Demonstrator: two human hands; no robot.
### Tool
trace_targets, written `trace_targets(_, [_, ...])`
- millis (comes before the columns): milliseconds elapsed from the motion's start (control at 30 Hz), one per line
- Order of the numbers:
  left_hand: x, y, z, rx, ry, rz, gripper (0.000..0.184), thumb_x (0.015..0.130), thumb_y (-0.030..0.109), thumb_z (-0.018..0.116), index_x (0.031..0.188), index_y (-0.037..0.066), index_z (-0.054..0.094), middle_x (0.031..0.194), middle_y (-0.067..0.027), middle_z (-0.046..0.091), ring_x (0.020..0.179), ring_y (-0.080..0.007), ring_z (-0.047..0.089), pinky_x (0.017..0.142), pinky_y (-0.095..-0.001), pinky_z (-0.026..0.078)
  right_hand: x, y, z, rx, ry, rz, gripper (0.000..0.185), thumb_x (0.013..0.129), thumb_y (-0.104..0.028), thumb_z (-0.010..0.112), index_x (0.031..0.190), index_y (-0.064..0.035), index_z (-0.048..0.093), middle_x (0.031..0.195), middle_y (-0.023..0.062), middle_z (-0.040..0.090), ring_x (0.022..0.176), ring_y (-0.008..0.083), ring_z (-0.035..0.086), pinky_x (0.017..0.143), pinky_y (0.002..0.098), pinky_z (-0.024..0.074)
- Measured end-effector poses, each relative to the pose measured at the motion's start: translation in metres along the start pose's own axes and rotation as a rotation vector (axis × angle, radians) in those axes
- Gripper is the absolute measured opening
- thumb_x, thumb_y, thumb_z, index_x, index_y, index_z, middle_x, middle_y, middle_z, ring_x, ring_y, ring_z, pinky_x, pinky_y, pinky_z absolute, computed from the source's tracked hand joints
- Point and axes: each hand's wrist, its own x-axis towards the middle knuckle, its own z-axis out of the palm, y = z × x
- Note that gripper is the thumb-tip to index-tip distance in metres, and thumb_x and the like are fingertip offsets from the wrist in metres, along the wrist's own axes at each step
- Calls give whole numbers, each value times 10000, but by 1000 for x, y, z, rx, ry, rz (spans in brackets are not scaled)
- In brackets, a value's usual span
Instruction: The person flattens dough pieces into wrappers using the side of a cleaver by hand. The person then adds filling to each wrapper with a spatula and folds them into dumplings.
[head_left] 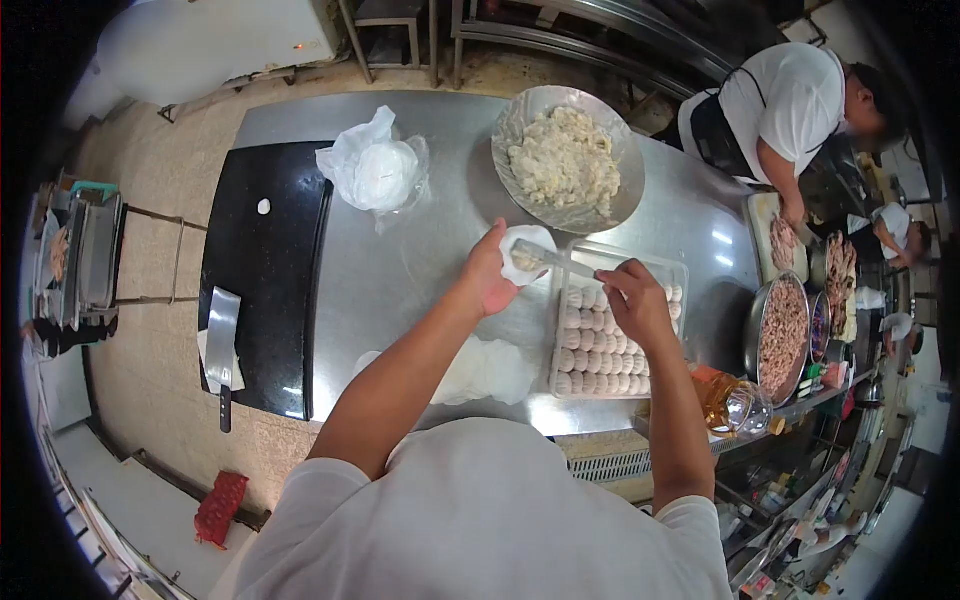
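Observation:
On my left hand [487, 272] rests a round white dough wrapper [530, 238], with a small heap of pale filling on it. My right hand [636, 300] is closed around the end of a flat metal spatula [560, 262], whose tip touches the filling. Beyond my hands stands a wide metal bowl [628, 205] with a pale, lumpy mixture [566, 165]. Under my right forearm and hand is a clear tray [684, 268] with rows of small round dumplings [590, 345]. White dough [480, 372] lies near the table's front edge.
A black board [265, 260] holds a cleaver [223, 335] and a dough bit [264, 206]. A plastic bag [380, 170] sits behind. Right are an oil jug [735, 405], a bowl of chopped meat [783, 335] and a person [790, 100] beside raw meat [782, 240].

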Motion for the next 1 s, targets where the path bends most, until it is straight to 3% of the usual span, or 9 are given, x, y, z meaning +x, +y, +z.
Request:
trace_targets(133, [-12, -1, -17, 19, -35, -10, 579, 1063, 512, 364, 1328, 29, 543, 1291, -121, 621, 1211, -284, 588, 1065, -445, 450, -5, -18, -18, -171, -16, -50, 199, 810, -18, 676, 974, -103, 752, 853, 102, 648, 777, 308, 661, 654, 407, 536])
trace_targets(300, [-45, 4, -16, 122, -27, 92, 556, 1058, 501, 395, 1321, 38, 557, 1290, -101, 626, 1208, -242, 589, 1076, -400, 434, 2, -44, -24, -62, 55, 5, 203, 820, -65, 682, 1005, -117, 749, 876, 111, 645, 785, 318, 671, 656, 431, 536])
trace_targets(433, [-93, 6, -10, 58, -92, 179, 555, 1055, 493, 411, 1331, 31, 549, 1315, -106, 617, 1226, -246, 582, 1080, -401, 430, 35, -22, 10, -633, -77, 219, 163, 839, -69, 615, 962, -55, 721, 945, 181, 660, 794, 364, 693, 691, 465, 568])
trace_targets(500, [-125, 8, 2, -6, -147, 217, 591, 1043, 484, 434, 1373, 0, 515, 1369, -135, 586, 1271, -279, 561, 1112, -418, 406, 58, -16, 50, -630, -157, 251, 168, 815, -66, 611, 943, -30, 714, 1039, 219, 647, 883, 379, 681, 744, 440, 587])
trace_targets(533, [-137, 9, 4, 12, -157, 229, 591, 1043, 484, 434, 1373, 0, 515, 1369, -135, 586, 1271, -279, 561, 1112, -418, 406, 61, -28, 57, -713, -164, 151, 191, 821, -76, 598, 975, -32, 702, 1108, 217, 621, 996, 383, 640, 802, 445, 566])
trace_targets(600, [-163, 10, -1, -35, -230, 283, 611, 1037, 495, 430, 1389, 0, 501, 1388, -139, 575, 1301, -280, 537, 1132, -424, 379, 57, -54, 69, -381, 150, -162, 162, 803, -77, 654, 958, -37, 680, 1136, 193, 602, 1035, 394, 597, 843, 468, 525])
trace_targets(700, [-199, 14, -5, -99, -209, 350, 619, 1041, 500, 405, 1395, 0, 494, 1392, -141, 569, 1322, -278, 518, 1140, -429, 368, 19, -121, 60, 24, 248, -450, 253, 715, -53, 777, 938, -64, 658, 1084, 158, 608, 987, 372, 598, 832, 459, 496])
trace_targets(933, [-241, 0, -4, -99, -269, 347, 716, 1027, 581, 378, 1434, -4, 443, 1416, -151, 541, 1334, -287, 502, 1133, -440, 373, -29, -172, 51, 92, 423, -680, 300, 683, -103, 834, 955, -146, 715, 1070, 90, 604, 952, 318, 597, 774, 409, 506])
trace_targets(1000, [-248, -3, -3, -90, -425, 361, 751, 1035, 599, 316, 1455, -17, 409, 1440, -159, 515, 1354, -274, 480, 1139, -426, 362, -31, -181, 38, 105, 448, -675, 264, 675, -98, 838, 905, -121, 708, 1072, 106, 592, 942, 324, 596, 764, 415, 507])
